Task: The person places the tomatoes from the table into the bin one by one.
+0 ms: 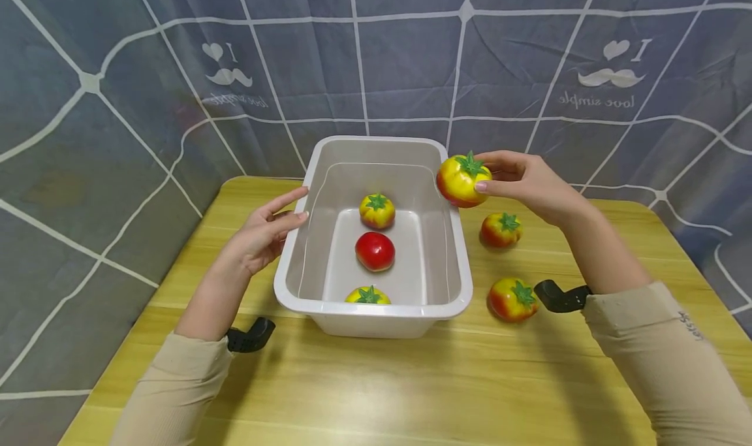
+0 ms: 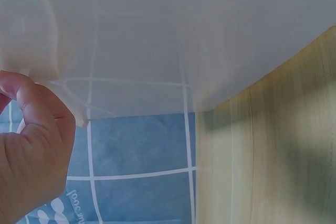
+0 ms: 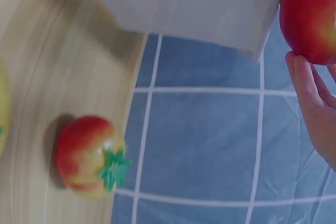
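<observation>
A pale grey plastic basin (image 1: 376,310) stands on the table. My left hand (image 1: 258,237) holds its left rim, thumb and index fingertips on the edge; the other fingers are partly hidden. In the left wrist view, that hand (image 2: 37,140) is beside the basin's wall (image 2: 131,51). My right hand (image 1: 523,181) grips a yellow-and-red toy tomato (image 1: 461,183) with a green leafy top, at the basin's right rim. Inside the basin lie a yellow tomato (image 1: 377,212), a red one (image 1: 375,251) and another yellow one (image 1: 367,296), partly hidden by the front rim.
Two more red-and-yellow tomatoes, a rear one (image 1: 501,230) and a front one (image 1: 512,300), sit on the wooden table (image 1: 376,387) right of the basin. A blue-grey checked cloth (image 1: 405,67) hangs behind. Black cameras are strapped at both wrists.
</observation>
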`<move>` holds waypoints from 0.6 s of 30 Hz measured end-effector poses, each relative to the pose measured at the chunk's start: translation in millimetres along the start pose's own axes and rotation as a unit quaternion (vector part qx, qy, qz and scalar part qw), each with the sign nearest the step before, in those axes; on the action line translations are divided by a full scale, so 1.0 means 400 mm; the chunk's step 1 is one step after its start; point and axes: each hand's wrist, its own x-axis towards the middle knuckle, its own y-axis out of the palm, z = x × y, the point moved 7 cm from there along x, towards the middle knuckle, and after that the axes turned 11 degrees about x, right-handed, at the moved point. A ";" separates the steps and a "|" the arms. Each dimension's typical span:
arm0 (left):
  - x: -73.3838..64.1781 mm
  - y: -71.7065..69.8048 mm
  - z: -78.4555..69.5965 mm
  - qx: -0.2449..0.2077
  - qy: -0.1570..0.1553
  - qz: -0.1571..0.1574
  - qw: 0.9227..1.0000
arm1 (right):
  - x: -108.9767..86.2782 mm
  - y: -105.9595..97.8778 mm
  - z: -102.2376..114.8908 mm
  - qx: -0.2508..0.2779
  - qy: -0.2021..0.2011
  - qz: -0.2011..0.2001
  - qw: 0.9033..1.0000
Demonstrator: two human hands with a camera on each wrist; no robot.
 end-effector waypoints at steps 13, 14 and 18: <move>0.000 0.001 0.000 -0.006 0.001 0.000 1.000 | 0.053 0.075 0.010 0.014 -0.004 0.023 1.000; 0.000 0.001 0.000 -0.006 -0.001 -0.002 1.000 | 0.056 0.079 0.009 0.007 -0.005 0.025 1.000; 0.001 0.000 0.001 -0.003 -0.003 -0.004 1.000 | 0.063 0.098 0.007 -0.006 -0.013 0.038 0.999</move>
